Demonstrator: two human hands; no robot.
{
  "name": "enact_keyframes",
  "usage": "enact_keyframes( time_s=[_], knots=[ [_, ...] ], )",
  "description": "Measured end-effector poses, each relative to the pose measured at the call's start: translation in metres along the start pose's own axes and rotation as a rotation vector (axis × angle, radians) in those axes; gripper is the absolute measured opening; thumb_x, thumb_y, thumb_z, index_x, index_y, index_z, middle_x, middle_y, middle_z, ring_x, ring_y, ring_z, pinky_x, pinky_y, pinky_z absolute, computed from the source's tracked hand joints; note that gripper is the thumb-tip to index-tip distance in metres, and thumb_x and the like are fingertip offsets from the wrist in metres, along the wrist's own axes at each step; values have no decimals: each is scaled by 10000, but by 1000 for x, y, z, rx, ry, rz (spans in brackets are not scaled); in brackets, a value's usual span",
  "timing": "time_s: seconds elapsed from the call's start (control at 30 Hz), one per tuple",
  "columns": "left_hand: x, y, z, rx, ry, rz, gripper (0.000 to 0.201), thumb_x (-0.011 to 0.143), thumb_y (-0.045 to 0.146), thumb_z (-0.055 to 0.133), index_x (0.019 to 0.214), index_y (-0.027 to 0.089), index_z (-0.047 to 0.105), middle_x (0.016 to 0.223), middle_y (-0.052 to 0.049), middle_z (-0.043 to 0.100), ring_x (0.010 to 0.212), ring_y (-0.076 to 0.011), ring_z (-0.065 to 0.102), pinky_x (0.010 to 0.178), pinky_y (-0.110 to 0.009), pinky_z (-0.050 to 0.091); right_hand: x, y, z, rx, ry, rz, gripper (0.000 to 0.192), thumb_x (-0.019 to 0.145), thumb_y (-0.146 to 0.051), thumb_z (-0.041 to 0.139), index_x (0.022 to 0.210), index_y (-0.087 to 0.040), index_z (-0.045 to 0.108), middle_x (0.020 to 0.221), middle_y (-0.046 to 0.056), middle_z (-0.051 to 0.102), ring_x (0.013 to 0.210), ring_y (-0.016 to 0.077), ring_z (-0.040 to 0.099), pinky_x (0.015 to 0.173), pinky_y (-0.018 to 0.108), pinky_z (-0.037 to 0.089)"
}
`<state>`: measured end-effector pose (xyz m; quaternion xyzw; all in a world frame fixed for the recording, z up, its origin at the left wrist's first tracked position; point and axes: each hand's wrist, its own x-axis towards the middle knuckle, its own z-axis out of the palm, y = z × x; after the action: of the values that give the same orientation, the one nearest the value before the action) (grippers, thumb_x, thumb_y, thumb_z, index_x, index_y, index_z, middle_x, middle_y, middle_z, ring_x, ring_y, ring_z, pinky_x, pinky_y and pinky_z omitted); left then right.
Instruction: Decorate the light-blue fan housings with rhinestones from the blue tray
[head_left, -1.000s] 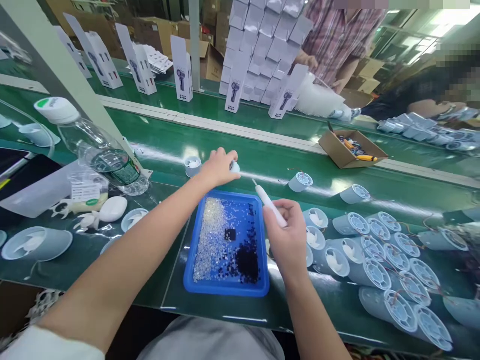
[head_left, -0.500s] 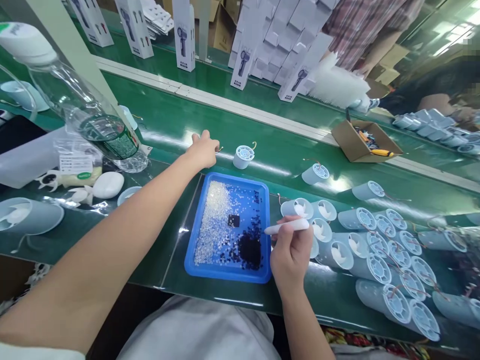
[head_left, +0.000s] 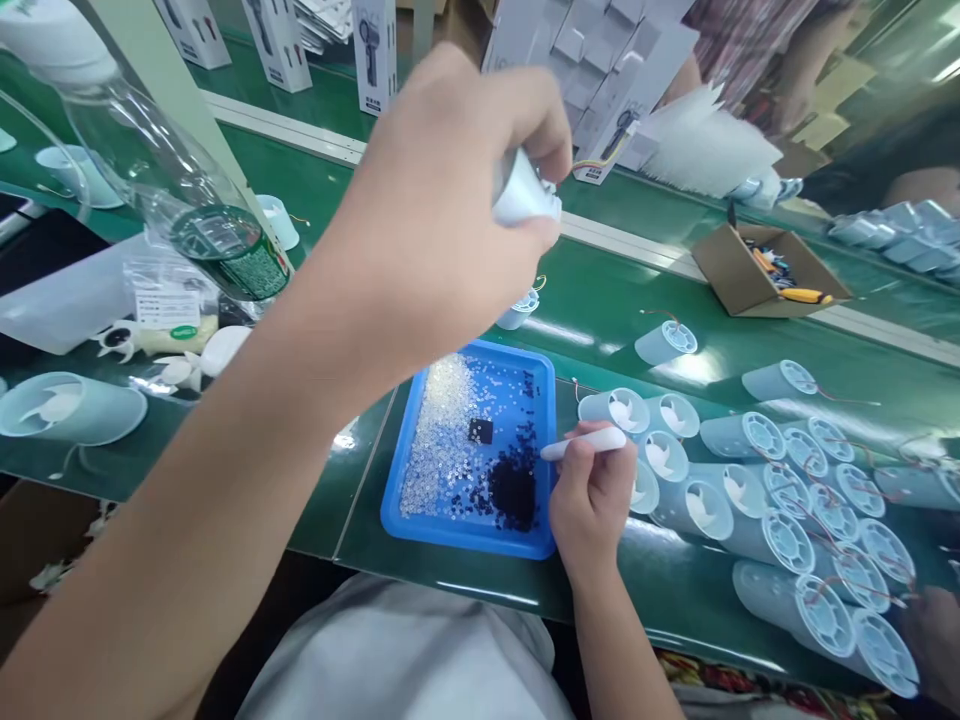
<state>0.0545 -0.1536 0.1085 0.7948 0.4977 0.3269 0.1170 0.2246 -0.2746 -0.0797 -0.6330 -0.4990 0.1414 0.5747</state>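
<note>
My left hand (head_left: 457, 210) is raised close to the camera, its fingers wrapped round a light-blue cylindrical fan housing (head_left: 525, 195). Thin coloured wires stick out of the housing's far side; most of its body is hidden by the hand. My right hand (head_left: 596, 495) grips a white pen-shaped tool (head_left: 585, 443), its tip pointing left over the right rim of a blue tray (head_left: 466, 541). Inside the tray lie a heap of small clear pieces (head_left: 427, 470), a pile of small black pieces (head_left: 514, 490) and a black square (head_left: 481, 431).
Several light-blue fan housings (head_left: 750, 440) crowd the bench at right, some with white blades. One housing (head_left: 517, 314) stands behind the tray. A plastic bottle (head_left: 225, 250) leans at left. Open cardboard box (head_left: 750, 280) sits at the back right. Another person's blurred hand (head_left: 934, 640) shows at the right edge.
My left hand has come up and towards the camera from the bench behind the tray, with the fan housing now visible in it. The right hand keeps its tool beside the tray.
</note>
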Motion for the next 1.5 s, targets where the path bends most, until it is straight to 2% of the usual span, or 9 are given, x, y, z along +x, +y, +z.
enact_keyframes(
  time_s=[0.07,0.13,0.2,0.3,0.47,0.6,0.77,1.03,1.5],
  knots=[
    [-18,-4,-2,-120,-14,-88,253,800,319,649,1050,283,669,1079,-26,557,864,-159,562,668,-248,452,0,0,0,1,-2,-11,119,935,-291,490,1032,-228,518,807,-16,529,593,103,523,529,242,432],
    [-36,-12,0,-306,-82,-237,238,786,336,669,1018,285,667,891,-8,594,647,-101,536,532,-221,414,0,0,0,-1,-2,-23,116,932,-284,492,1031,-228,515,790,-22,526,575,99,509,520,238,424],
    [-52,-23,4,-496,-128,-357,258,753,358,704,995,278,665,740,10,585,546,-84,498,456,-211,376,0,0,-1,-13,-7,-30,117,931,-281,493,1032,-227,514,793,-21,527,573,97,503,523,239,424],
    [-72,-41,12,-642,-89,-442,295,708,370,739,979,274,671,764,5,616,596,-107,543,473,-218,414,0,0,-2,-38,-22,-24,128,931,-292,494,1038,-224,517,813,-13,532,588,99,509,541,246,435],
    [-97,-64,16,-687,-33,-571,304,671,361,765,954,285,684,983,-10,660,737,-146,606,596,-254,492,2,-4,-3,-16,54,-5,165,931,-363,507,1010,-218,522,853,8,545,592,102,518,542,255,441],
    [-111,-71,16,-704,6,-590,255,679,328,761,923,292,695,1112,-7,642,823,-160,620,656,-262,508,8,-9,0,13,31,-18,172,941,-381,491,997,-220,517,847,8,542,583,105,511,530,256,435],
    [-121,-74,19,-713,-21,-574,218,693,315,746,899,264,697,1162,-41,613,965,-201,606,687,-261,524,15,-10,7,18,-56,-23,164,945,-372,485,1003,-222,514,849,9,547,610,112,525,553,265,443],
    [-129,-79,23,-618,-80,-509,215,743,326,704,953,284,686,1217,-42,565,1134,-233,544,782,-283,534,13,-3,7,-20,-138,-33,164,937,-355,500,1032,-223,524,879,17,563,658,127,558,578,273,464],
    [-131,-80,25,-633,-78,-532,202,726,317,705,926,289,692,1197,-41,575,1136,-252,540,799,-314,534,11,3,3,-91,-242,-130,139,929,-304,512,1040,-224,539,926,43,602,759,171,607,640,310,494]
  ],
)
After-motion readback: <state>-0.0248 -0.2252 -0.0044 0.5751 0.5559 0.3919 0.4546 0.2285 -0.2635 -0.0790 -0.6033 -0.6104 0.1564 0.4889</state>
